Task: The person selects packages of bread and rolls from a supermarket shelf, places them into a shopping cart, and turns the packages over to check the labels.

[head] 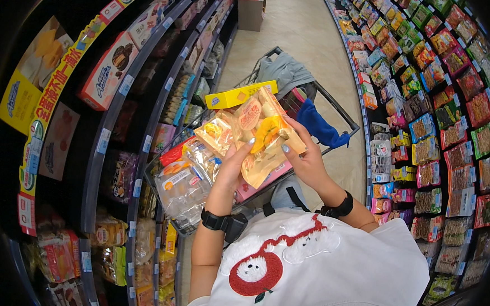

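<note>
Between my two hands is a clear-and-tan plastic snack bag [260,131] with a yellow patch and printed writing, held over a shopping cart [344,119]. My left hand [232,164] grips its lower left side, thumb on the front. At its right edge my right hand [307,155] holds on, thumb near the lower corner. Under and around the bag lie a yellow snack box [241,95], a pink box [267,181], another tan snack packet [215,133] and a clear pack of round baked goods [181,182]. The bag hides part of the cart's contents.
Shelves of boxed and bagged snacks [109,68] line the left side, close to the cart. Racks of small packets [424,133] run along the right. Grey cloth [284,72] and blue cloth [321,125] drape the cart's handle end. A carton [251,16] stands on the tiled floor [294,23] ahead.
</note>
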The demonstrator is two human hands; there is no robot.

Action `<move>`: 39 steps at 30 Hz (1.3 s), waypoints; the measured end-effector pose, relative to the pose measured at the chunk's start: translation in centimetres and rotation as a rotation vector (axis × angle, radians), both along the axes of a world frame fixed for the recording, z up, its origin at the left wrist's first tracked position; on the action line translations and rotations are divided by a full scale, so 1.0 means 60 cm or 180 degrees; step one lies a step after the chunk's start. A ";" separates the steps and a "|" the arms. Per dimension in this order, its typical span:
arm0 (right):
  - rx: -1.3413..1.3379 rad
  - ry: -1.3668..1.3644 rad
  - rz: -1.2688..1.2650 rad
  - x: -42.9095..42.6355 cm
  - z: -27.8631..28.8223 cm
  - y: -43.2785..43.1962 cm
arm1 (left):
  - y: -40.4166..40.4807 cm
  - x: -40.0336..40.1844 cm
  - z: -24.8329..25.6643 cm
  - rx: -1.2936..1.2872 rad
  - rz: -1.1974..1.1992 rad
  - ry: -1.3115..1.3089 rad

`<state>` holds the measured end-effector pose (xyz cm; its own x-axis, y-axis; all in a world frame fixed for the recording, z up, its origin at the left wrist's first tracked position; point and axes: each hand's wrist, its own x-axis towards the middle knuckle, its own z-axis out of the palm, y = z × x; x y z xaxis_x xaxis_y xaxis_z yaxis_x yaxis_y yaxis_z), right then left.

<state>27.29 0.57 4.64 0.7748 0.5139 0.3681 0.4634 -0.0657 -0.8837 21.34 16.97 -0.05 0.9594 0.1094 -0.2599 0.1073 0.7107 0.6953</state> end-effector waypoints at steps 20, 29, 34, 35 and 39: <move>0.0365 0.0699 0.0219 0.023 -0.041 -0.006 | -0.007 0.001 -0.029 -0.0035 0.0135 0.0452; 0.0348 0.0783 0.0203 0.041 -0.051 -0.026 | -0.028 0.019 -0.036 0.0151 0.0174 0.0485; 0.0412 0.0951 0.0195 0.064 -0.065 -0.050 | -0.052 0.038 -0.026 0.0251 0.0164 0.0457; 0.0416 0.0980 0.0202 0.070 -0.066 -0.055 | -0.057 0.042 -0.026 0.0275 0.0153 0.0484; 0.0374 0.0984 0.0228 0.098 -0.072 -0.080 | -0.081 0.069 -0.030 0.0379 0.0097 0.0638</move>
